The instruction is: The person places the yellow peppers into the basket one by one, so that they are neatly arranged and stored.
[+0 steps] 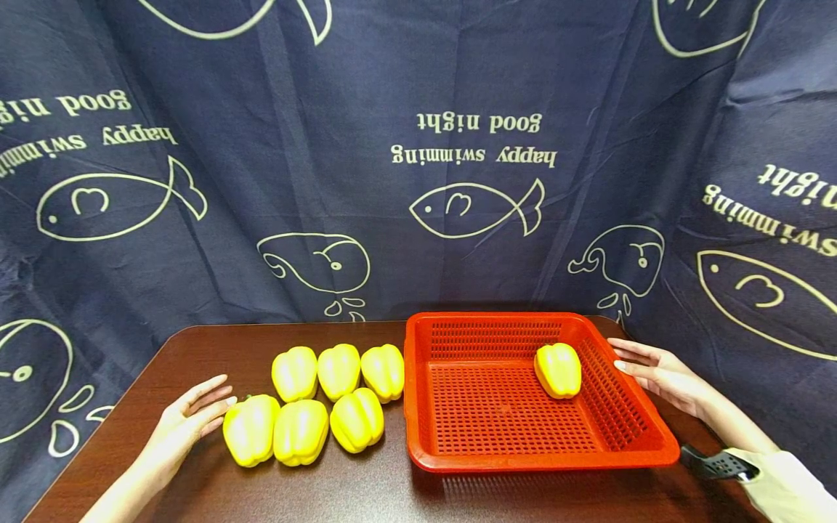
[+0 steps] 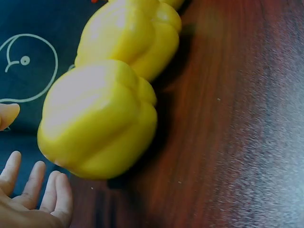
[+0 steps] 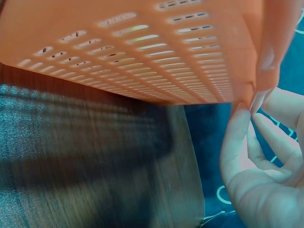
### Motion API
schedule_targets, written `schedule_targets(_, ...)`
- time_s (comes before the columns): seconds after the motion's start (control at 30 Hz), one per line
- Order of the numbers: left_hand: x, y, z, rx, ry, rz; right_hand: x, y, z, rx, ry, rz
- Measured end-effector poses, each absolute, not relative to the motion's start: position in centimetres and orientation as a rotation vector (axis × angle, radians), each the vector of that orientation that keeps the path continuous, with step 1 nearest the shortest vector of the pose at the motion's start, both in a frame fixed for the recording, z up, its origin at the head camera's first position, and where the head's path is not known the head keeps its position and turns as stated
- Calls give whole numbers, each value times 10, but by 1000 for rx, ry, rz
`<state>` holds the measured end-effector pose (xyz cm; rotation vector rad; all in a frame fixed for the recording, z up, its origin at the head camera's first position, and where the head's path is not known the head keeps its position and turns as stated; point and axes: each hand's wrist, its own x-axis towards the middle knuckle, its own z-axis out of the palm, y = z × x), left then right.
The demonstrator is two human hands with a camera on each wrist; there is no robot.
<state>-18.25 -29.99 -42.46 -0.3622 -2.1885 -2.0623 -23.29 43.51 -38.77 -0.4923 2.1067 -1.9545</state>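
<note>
Three yellow bell peppers form a back row and three a front row on the table, left of a red plastic basket [image 1: 497, 460]. My left hand [image 1: 183, 421] is beside the leftmost front pepper [image 1: 251, 430], its fingers spread and holding nothing. In the left wrist view a gap shows between that pepper [image 2: 97, 121] and the thumb. Another yellow bell pepper [image 1: 558, 370] lies inside the basket near its right wall. On the basket's right rim, my right hand [image 1: 670, 379] pinches the edge between thumb and fingers, as the right wrist view shows.
The dark brown wooden table [image 1: 353, 494] has its rounded back-left corner in view. A navy curtain [image 1: 340, 181] with fish and whale drawings hangs behind and at both sides. A black watch strap [image 1: 716, 465] is around the right wrist, below a pale sleeve.
</note>
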Motion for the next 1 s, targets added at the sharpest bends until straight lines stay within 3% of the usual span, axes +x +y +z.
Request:
schedule_targets(0.13,-181,-302,-433,-350,-2198,-2129,-233,435,-389,-498,2103,-1960)
schedule_targets(0.33,-177,-299,-435,-15,-2451,-2054,-232,435,-389,-484,2104,-1964)
schedule_targets(0.53,-176,-299,-436,134,-2562,-2065,-232,436,-390,-493,2093,-1964)
schedule_targets(1.0,-176,-298,-444,92,-2598,-2054,-231,435,-388,-500,2069,-1981)
